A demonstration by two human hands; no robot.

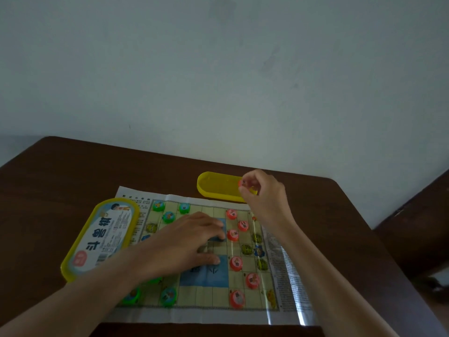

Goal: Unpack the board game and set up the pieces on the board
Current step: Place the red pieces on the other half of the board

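A paper game board (243, 242) lies flat on the brown table, with several green pieces (168, 217) on its left side and several red pieces (236, 263) on its right side. My left hand (184, 242) rests flat on the middle of the board, fingers straight. My right hand (263, 193) hovers over the near end of the yellow box tray (213, 184) behind the board and pinches a red piece (241, 183) between thumb and fingers.
The yellow box lid (102, 237) with a printed label lies left of the board, overlapping its edge. The brown table (97, 171) stands against a pale wall. A dark chair (418, 229) stands at the right.
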